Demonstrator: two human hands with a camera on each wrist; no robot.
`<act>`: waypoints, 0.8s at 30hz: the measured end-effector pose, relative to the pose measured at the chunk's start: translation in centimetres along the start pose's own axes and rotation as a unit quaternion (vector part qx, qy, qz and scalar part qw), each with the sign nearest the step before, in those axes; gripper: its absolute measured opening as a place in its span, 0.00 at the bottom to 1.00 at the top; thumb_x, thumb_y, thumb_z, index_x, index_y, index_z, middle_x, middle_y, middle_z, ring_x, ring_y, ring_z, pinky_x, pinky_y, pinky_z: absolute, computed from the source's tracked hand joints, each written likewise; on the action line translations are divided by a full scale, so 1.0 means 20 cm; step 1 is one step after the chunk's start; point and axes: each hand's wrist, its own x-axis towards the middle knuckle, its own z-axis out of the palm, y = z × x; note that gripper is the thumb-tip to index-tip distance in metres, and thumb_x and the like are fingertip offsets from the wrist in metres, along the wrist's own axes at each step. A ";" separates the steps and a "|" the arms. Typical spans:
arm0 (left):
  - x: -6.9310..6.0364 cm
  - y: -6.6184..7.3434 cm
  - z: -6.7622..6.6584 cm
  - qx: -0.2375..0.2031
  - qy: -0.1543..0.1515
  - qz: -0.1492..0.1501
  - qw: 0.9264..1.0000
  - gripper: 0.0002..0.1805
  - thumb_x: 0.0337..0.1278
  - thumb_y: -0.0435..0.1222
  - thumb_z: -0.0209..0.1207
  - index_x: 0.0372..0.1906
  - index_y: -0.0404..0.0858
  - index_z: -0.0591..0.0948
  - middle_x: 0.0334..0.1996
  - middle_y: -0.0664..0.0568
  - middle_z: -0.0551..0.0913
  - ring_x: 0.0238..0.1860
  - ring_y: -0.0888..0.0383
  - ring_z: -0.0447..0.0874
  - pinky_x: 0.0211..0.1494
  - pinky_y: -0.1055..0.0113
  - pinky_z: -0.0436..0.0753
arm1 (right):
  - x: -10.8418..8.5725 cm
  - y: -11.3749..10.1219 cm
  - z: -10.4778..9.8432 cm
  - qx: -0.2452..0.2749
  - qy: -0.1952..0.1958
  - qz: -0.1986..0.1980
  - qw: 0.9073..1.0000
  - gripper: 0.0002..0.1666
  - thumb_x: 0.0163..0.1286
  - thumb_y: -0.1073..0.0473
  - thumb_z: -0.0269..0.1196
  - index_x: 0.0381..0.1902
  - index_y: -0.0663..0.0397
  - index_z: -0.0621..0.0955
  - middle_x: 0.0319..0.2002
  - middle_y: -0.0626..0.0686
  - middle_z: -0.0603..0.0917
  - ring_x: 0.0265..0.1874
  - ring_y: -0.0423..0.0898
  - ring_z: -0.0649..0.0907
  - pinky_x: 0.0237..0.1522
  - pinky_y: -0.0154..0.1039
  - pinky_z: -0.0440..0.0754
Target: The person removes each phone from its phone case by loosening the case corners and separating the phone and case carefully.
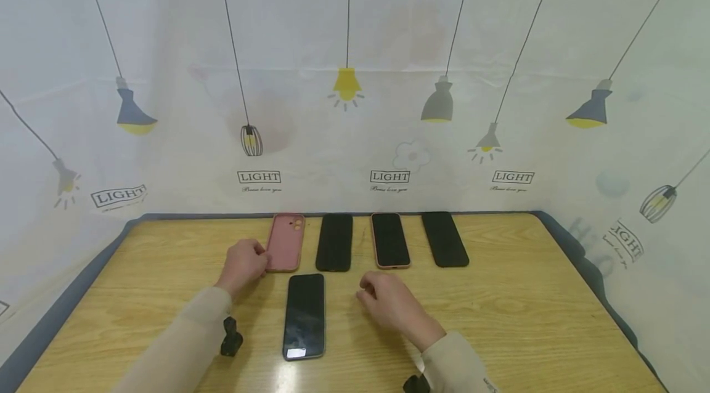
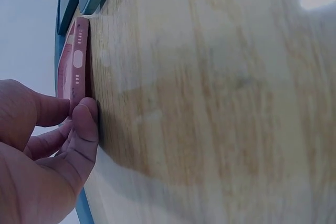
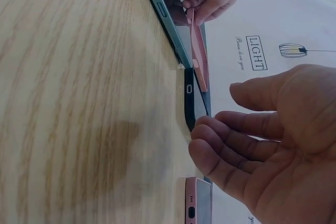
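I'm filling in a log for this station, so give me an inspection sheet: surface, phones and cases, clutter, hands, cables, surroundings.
Surface: wooden table, glare near the front edge.
Phones and cases: back row, left to right: empty pink case, black phone or case, pink-edged phone, second black phone or case; which those black ones are, unclear. Front phone lies nearer the person.
Clutter: nothing seen.
Left hand: pinches the pink case.
Right hand: fingers loosely bent, holding nothing.
Cables: nothing seen; lamp cords are printed.
Surroundings: white backdrop with printed lamps.
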 end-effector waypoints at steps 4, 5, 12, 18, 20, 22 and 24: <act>0.00 0.00 0.00 0.004 0.000 0.000 1.000 0.08 0.70 0.32 0.57 0.38 0.28 0.81 0.25 0.46 0.84 0.26 0.55 0.81 0.28 0.68 0.77 | 0.00 0.01 -0.01 -0.006 0.005 -0.004 1.000 0.04 0.72 0.66 0.65 0.38 0.63 0.84 0.30 0.51 0.84 0.29 0.42 0.79 0.33 0.38 0.81; 0.00 0.00 0.00 0.006 -0.001 -0.001 1.000 0.08 0.70 0.32 0.57 0.38 0.28 0.81 0.25 0.46 0.84 0.26 0.55 0.81 0.28 0.68 0.77 | 0.00 0.01 -0.01 -0.009 0.005 -0.006 1.000 0.04 0.72 0.66 0.65 0.38 0.63 0.84 0.30 0.51 0.84 0.29 0.41 0.80 0.33 0.38 0.81; 0.01 0.01 -0.01 0.026 0.004 0.003 1.000 0.10 0.70 0.33 0.57 0.39 0.28 0.81 0.31 0.42 0.83 0.33 0.50 0.80 0.32 0.64 0.79 | 0.01 0.01 -0.02 -0.008 -0.005 -0.003 1.000 0.04 0.73 0.65 0.64 0.39 0.62 0.84 0.32 0.52 0.84 0.31 0.43 0.80 0.34 0.41 0.82; 0.01 0.05 -0.01 0.039 0.017 0.026 0.999 0.12 0.69 0.34 0.59 0.44 0.26 0.80 0.41 0.36 0.84 0.41 0.46 0.80 0.42 0.55 0.83 | 0.01 0.01 -0.03 -0.010 0.011 -0.019 1.000 0.04 0.73 0.66 0.64 0.38 0.61 0.85 0.33 0.52 0.84 0.31 0.44 0.81 0.34 0.40 0.82; 0.01 0.07 -0.01 0.034 0.021 0.035 0.999 0.12 0.69 0.34 0.59 0.44 0.26 0.79 0.41 0.36 0.84 0.41 0.46 0.80 0.43 0.55 0.83 | 0.02 0.01 -0.03 -0.015 0.023 -0.027 0.999 0.03 0.72 0.67 0.64 0.37 0.61 0.85 0.32 0.52 0.84 0.31 0.43 0.80 0.33 0.39 0.81; 0.01 0.09 0.00 0.027 0.023 0.044 0.998 0.11 0.68 0.33 0.58 0.45 0.26 0.79 0.42 0.36 0.84 0.41 0.46 0.80 0.43 0.55 0.84 | 0.02 0.01 -0.02 -0.020 0.036 -0.033 0.999 0.03 0.72 0.67 0.65 0.38 0.61 0.85 0.33 0.52 0.83 0.31 0.43 0.79 0.34 0.39 0.81; 0.00 0.11 0.01 0.023 0.026 0.052 0.998 0.12 0.68 0.33 0.59 0.46 0.26 0.79 0.43 0.36 0.83 0.42 0.46 0.80 0.45 0.53 0.84 | 0.02 0.02 -0.01 -0.022 0.048 -0.039 0.998 0.03 0.73 0.67 0.64 0.39 0.62 0.85 0.33 0.52 0.83 0.32 0.44 0.80 0.34 0.40 0.82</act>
